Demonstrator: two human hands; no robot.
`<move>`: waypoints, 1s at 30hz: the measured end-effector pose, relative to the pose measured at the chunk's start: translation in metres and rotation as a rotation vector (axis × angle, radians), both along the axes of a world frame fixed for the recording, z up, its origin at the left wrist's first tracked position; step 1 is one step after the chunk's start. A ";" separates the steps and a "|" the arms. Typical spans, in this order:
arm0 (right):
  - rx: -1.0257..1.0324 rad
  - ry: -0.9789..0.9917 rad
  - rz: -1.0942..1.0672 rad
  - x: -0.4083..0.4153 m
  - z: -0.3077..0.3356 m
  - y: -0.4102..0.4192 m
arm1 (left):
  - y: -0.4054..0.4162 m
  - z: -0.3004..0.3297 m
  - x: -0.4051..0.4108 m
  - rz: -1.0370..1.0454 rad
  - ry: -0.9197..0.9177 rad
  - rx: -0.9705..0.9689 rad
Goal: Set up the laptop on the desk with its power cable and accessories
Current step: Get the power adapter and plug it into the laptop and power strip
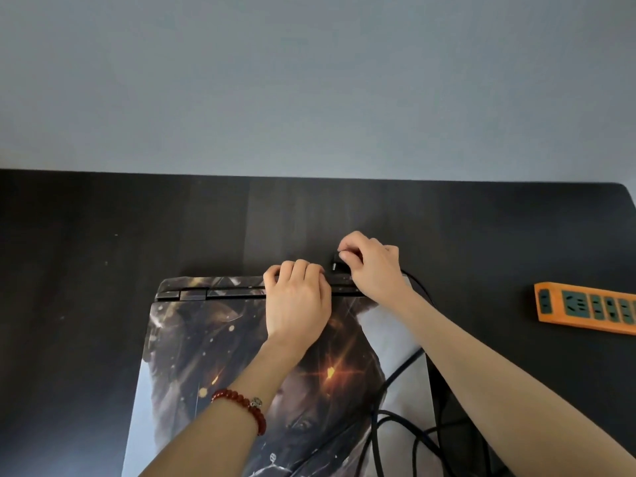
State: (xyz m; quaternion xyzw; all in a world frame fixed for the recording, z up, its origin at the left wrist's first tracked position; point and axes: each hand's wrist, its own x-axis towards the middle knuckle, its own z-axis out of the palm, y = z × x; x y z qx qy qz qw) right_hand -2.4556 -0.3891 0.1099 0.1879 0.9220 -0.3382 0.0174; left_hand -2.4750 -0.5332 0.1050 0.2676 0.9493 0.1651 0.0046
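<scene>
Off to the right sits an orange power strip (589, 307) with green sockets, flat on the desk (103, 242) and well apart from everything else — its far end runs out of view. A black cable (395, 376) loops across the near right corner of the laptop (192, 346), with more coils bunched at the bottom edge, partly hidden under the right forearm. Both forearms cross over the lid and cover much of it.

The laptop lies closed in the middle of the desk, hinge edge away from the person, lid covered in a dark printed picture with orange sparks. The left hand (297, 297) rests on the lid with fingers curled over the rear edge, pressing there; a red bead bracelet (242, 406) circles that wrist. The right hand (371, 266) is just beside it, fingertips pinched on a small black plug (339, 265) right at the laptop's back edge — whether the plug is seated, I cannot tell.

The desk is dark, near black, with a faint wood grain. Behind it stands a plain grey wall (309, 80).
</scene>
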 end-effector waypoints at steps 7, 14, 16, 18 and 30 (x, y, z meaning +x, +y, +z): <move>0.022 -0.034 0.038 -0.001 0.000 -0.004 | 0.000 -0.001 0.000 0.018 0.020 0.031; -0.001 0.009 0.051 -0.003 -0.001 -0.005 | -0.002 -0.002 0.000 0.139 0.040 0.060; 0.018 0.010 0.081 -0.004 -0.002 -0.006 | -0.001 -0.002 0.001 0.151 0.046 0.046; 0.046 0.017 0.097 -0.005 -0.002 -0.007 | 0.000 -0.002 0.001 0.161 0.055 0.038; 0.343 0.133 0.221 0.006 -0.002 -0.013 | 0.000 -0.004 0.002 0.190 0.100 -0.018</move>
